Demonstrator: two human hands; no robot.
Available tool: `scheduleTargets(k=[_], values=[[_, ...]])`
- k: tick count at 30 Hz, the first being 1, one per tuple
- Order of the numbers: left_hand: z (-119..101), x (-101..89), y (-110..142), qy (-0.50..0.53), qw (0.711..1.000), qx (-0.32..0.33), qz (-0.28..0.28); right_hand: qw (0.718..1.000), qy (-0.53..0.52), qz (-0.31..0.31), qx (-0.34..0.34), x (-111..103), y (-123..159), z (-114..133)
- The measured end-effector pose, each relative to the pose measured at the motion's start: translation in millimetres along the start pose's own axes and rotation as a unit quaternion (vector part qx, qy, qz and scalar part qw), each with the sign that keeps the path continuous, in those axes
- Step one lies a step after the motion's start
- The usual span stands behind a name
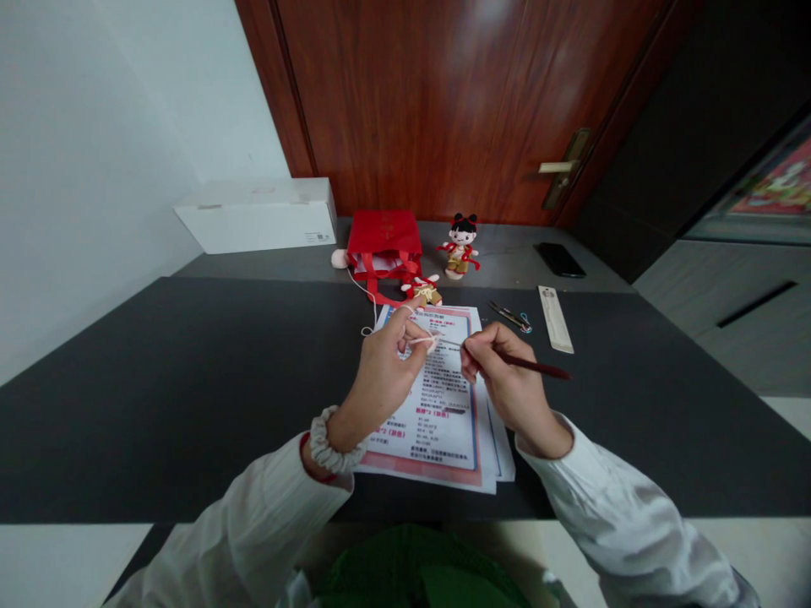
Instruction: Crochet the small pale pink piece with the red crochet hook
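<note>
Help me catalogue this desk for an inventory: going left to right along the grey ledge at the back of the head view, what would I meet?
White cardboard box → red gift bag → small cloth doll with red ribbons → black phone

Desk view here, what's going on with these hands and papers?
A person is working at a dark desk. Their left hand pinches a thin white cord above printed sheets, while their right hand grips a slim dark-red tool, its tip near the cord. Behind them, a red gift bag and a small doll sit on a grey ledge, with small metal tools to the right.
</note>
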State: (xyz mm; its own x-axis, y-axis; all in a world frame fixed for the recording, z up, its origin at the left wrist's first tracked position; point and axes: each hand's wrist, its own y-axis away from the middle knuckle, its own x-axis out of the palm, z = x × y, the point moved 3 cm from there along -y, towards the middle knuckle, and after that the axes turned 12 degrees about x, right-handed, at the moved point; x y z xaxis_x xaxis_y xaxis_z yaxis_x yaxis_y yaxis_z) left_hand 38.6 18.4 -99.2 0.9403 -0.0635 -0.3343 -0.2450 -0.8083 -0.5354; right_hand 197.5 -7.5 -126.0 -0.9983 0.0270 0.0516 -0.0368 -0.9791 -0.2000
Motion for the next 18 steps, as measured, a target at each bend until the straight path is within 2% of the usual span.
scheduleTargets(k=[2, 6, 8, 10, 12, 16, 18], values=[[1.0, 0.1, -0.2, -0.004, 1.0, -0.004, 0.017, 1.0, 0.019, 0.017, -0.007, -2.5, -1.2, 1.0], [5.4, -0.2, -1.2, 0.011, 0.999, -0.012, 0.035, 0.976, 0.162, 0.076, -0.122, -10.2, 3.3, 9.5], [7.9, 0.2, -1.1, 0.019, 0.999, -0.014, 0.041, 0.971, 0.171, 0.099, -0.137, -14.7, 3.1, 9.4], [9.4, 1.4, -0.6, 0.031, 0.998, -0.016, 0.054, 0.984, 0.118, 0.093, -0.093, -19.5, -1.6, 5.0], [9.1, 3.6, 0.2, 0.063, 0.995, -0.024, 0.068, 0.996, 0.015, 0.091, -0.018, -20.4, -7.4, -1.8], [3.6, 9.3, 2.6, 0.171, 0.98, -0.064, 0.083, 0.971, -0.169, 0.128, 0.109, -6.4, -10.9, -13.0], [0.8, 12.4, 4.1, 0.218, 0.969, -0.09, 0.079, 0.969, -0.186, 0.117, 0.11, 0.5, -8.3, -14.7]])
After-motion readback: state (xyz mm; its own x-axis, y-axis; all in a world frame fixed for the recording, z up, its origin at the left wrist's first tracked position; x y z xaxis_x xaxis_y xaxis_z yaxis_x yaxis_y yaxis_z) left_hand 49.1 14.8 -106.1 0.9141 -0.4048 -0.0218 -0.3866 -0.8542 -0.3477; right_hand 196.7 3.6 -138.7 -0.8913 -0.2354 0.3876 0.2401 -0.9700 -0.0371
